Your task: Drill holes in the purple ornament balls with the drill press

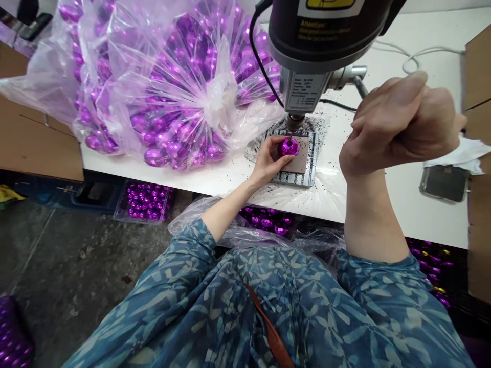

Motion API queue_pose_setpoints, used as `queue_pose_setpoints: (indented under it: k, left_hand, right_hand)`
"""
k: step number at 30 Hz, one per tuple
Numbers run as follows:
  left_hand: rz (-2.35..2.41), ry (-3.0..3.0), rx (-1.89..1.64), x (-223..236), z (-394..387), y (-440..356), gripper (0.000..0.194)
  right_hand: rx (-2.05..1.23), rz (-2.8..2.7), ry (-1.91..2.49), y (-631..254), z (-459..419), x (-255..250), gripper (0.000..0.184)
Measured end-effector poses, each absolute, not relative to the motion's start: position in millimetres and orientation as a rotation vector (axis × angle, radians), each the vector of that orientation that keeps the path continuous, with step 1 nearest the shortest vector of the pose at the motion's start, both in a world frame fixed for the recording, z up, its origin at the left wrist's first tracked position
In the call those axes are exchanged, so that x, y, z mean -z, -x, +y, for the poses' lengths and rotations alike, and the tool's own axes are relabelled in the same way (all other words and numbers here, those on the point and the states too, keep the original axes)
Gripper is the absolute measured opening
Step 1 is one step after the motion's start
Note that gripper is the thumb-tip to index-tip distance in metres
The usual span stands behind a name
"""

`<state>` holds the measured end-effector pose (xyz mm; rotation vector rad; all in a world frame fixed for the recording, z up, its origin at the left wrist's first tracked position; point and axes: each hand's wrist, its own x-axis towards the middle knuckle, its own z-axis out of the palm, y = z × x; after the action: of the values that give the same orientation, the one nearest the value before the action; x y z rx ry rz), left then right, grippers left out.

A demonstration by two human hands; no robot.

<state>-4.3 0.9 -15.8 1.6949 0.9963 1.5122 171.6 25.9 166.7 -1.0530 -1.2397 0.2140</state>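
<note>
My left hand [269, 161] grips a shiny purple faceted ball [290, 147] between thumb and fingers. The ball rests on a brown square board [301, 162] that lies on the slotted metal base [293, 179] of a drill press [305, 87]. Just above the ball is the drill's chuck [295, 121]; its bit meets the dark spot on top of the ball, and I cannot tell how deep. My right hand [399, 122] is closed in a fist at the end of the press's feed lever [359, 86], whose grip end it hides.
Clear plastic bags [180, 97] full of purple balls fill the table's left side. A plastic tub [143, 202] of balls stands below. Dark shavings surround the base. A phone [444, 183] lies at right beside a cardboard box [479, 168]. A cable [416, 59] runs behind.
</note>
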Motion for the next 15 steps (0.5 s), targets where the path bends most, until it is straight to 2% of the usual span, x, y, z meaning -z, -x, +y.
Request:
queue_pose_setpoints:
  k: [6, 13, 15]
  left_hand:
    - [0.973, -1.633, -1.5, 10.4, -1.8, 2.3, 0.062]
    - [0.996, -1.558, -1.49, 2.1, -5.4, -0.8, 0.064]
    - [1.021, -1.544, -1.485, -0.3, -6.5, -1.7, 0.066]
  right_hand:
    - [-0.166, -1.24, 0.986, -174.4, 38.5, -150.4, 0.095]
    - [-0.158, -1.175, 0.977, -178.5, 57.0, -122.3, 0.087]
    - [-0.182, -1.188, 0.983, -180.6, 57.7, -113.5, 0.09]
